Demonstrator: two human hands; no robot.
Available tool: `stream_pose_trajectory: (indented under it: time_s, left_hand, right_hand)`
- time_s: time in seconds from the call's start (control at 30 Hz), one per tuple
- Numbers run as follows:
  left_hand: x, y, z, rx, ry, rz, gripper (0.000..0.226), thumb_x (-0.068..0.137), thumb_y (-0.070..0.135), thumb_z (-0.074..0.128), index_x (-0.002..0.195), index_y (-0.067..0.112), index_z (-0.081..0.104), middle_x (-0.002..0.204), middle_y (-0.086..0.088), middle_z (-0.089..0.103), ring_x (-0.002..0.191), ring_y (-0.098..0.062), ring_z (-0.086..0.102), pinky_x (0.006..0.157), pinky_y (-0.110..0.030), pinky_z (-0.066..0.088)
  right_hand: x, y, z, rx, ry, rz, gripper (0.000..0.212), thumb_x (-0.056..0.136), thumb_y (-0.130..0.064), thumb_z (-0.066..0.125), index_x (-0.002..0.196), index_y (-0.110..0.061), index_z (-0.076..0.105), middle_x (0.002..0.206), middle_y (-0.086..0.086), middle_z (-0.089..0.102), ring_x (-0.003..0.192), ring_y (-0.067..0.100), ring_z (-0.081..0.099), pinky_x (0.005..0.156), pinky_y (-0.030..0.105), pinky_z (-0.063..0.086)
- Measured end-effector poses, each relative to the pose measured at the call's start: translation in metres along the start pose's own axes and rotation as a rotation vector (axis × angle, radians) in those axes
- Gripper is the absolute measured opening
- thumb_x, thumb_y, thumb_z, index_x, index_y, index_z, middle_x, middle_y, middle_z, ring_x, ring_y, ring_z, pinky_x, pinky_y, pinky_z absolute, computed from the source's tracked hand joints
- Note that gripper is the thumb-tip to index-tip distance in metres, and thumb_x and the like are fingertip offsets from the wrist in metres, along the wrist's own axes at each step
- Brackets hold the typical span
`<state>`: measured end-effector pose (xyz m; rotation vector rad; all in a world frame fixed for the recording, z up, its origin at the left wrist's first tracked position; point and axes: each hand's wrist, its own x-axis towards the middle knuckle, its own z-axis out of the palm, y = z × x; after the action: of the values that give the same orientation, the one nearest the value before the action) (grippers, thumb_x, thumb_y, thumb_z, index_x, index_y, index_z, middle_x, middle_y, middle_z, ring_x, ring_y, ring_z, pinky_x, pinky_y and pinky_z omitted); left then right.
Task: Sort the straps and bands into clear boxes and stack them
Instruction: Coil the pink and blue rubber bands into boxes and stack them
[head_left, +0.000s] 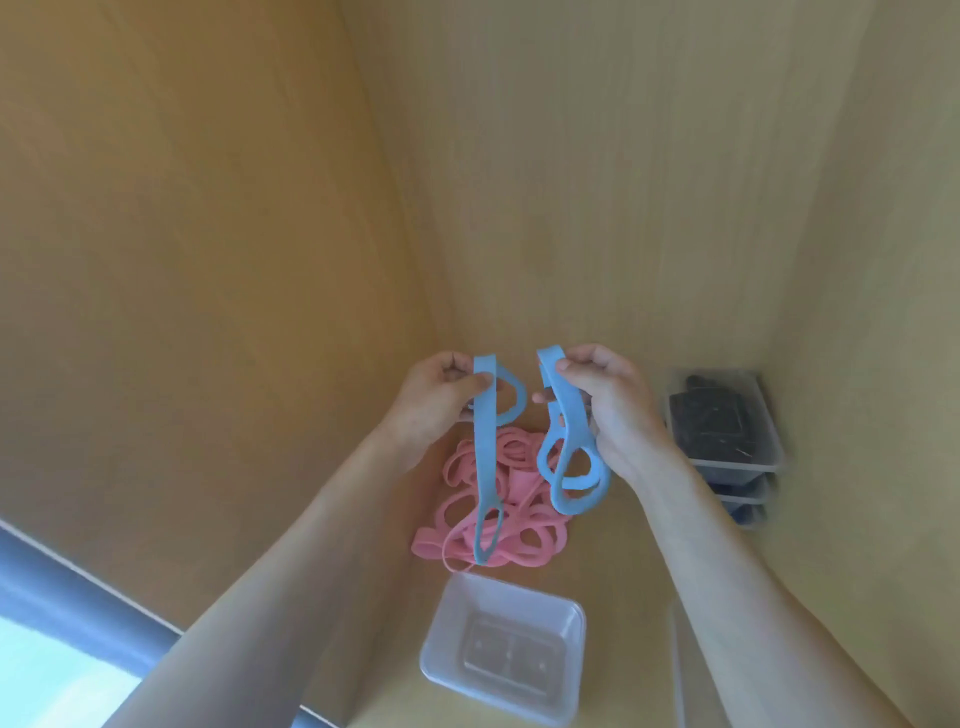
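Blue straps (485, 457) pinched in left hand (434, 402) and right hand (613, 408), apart; stacked boxes (727, 457), contents indistinct.

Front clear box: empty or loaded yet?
Empty. The clear box shows only its bare moulded bottom; the pink bands lie piled beyond it; left hand and right hand hold the blue straps.

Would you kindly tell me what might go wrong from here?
1. The blue strap in the left hand dangles into the pink pile; lifting it may drag some pink bands along.
2. The right hand pinches a blue bunch; one strap might slip and miss the empty box.
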<state>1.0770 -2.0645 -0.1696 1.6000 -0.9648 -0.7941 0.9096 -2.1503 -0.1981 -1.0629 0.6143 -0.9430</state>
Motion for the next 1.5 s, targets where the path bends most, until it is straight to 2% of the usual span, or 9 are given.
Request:
stream_pose_trajectory:
  time_s: [0.23,0.33,0.57,0.73,0.9,1.1,1.23,1.37,1.5]
  left_hand:
    - [-0.003,0.008,0.020,-0.084,-0.082,-0.034,0.017,0.102,0.011,0.053,0.108,-0.003,0.061,0.084,-0.008,0.076,0.077,-0.022,0.074,0.072,-0.032,0.062]
    - [-0.005,0.007,0.024,-0.137,-0.126,-0.033,0.021,0.103,0.015,0.048,0.094,0.005,0.064,0.079,-0.004,0.075,0.074,-0.021,0.073,0.066,-0.029,0.059]
    - [-0.007,0.002,0.036,-0.170,-0.119,-0.071,0.029,0.103,0.021,0.054,0.107,-0.005,0.065,0.096,-0.020,0.075,0.084,-0.025,0.074,0.075,-0.030,0.060]
    - [-0.003,-0.011,0.048,-0.134,-0.079,-0.095,0.028,0.101,0.012,0.059,0.110,-0.014,0.061,0.103,-0.031,0.070,0.086,-0.032,0.070,0.086,-0.043,0.057]
    - [-0.002,-0.018,0.057,-0.133,-0.073,-0.102,0.024,0.097,0.008,0.065,0.109,-0.013,0.065,0.103,-0.029,0.072,0.096,-0.041,0.072,0.090,-0.046,0.059]
    - [0.003,-0.018,0.061,-0.162,-0.172,-0.140,0.023,0.096,0.005,0.064,0.112,-0.012,0.066,0.105,-0.027,0.072,0.084,-0.028,0.072,0.075,-0.030,0.061]
    - [0.004,-0.014,0.063,-0.232,-0.242,-0.155,0.023,0.095,0.006,0.065,0.111,-0.010,0.067,0.104,-0.024,0.073,0.087,-0.026,0.073,0.081,-0.030,0.060]
    - [0.008,-0.017,0.061,-0.264,-0.179,-0.155,0.023,0.094,0.008,0.066,0.109,-0.009,0.069,0.099,-0.020,0.075,0.087,-0.024,0.074,0.077,-0.027,0.060]
    - [0.011,-0.032,0.060,-0.254,-0.147,-0.201,0.018,0.096,0.012,0.066,0.105,-0.002,0.071,0.092,-0.010,0.077,0.085,-0.019,0.075,0.077,-0.025,0.059]
  right_hand:
    - [-0.001,-0.012,0.009,-0.057,-0.034,-0.111,0.022,0.095,-0.001,0.059,0.086,-0.018,0.070,0.091,0.003,0.072,0.081,0.018,0.071,0.069,0.045,0.060]
    - [0.000,-0.012,0.012,-0.137,-0.023,-0.115,0.016,0.096,-0.002,0.060,0.093,-0.014,0.070,0.097,0.010,0.069,0.084,0.020,0.071,0.076,0.041,0.059]
    - [-0.005,0.008,0.003,-0.231,0.030,-0.022,0.014,0.095,-0.001,0.062,0.097,-0.010,0.071,0.094,0.011,0.069,0.087,0.025,0.068,0.085,0.041,0.057]
    - [-0.004,0.019,-0.009,-0.400,0.033,-0.092,0.017,0.092,-0.002,0.068,0.088,-0.018,0.071,0.084,0.003,0.064,0.075,0.012,0.061,0.066,0.016,0.052]
    - [-0.002,0.028,-0.030,-0.450,0.064,-0.066,0.014,0.087,-0.008,0.076,0.093,-0.017,0.068,0.095,0.003,0.068,0.078,0.010,0.066,0.056,0.011,0.049]
    - [-0.014,0.045,-0.060,-0.588,-0.072,-0.078,0.088,0.081,-0.019,0.083,0.146,-0.051,0.034,0.149,-0.027,0.035,0.133,-0.008,0.035,0.098,0.017,0.035]
    - [-0.013,0.060,-0.058,-0.594,-0.096,-0.017,0.060,0.083,-0.019,0.081,0.129,-0.044,0.053,0.128,-0.027,0.058,0.107,-0.020,0.055,0.075,0.006,0.045]
    - [-0.010,0.079,-0.066,-0.444,-0.018,0.076,0.022,0.090,-0.016,0.074,0.109,-0.007,0.067,0.098,-0.004,0.078,0.092,0.010,0.073,0.072,0.020,0.052]
    - [-0.012,0.091,-0.071,-0.482,-0.004,0.103,0.018,0.094,-0.019,0.070,0.105,-0.005,0.067,0.093,-0.002,0.078,0.088,0.016,0.074,0.077,0.029,0.055]
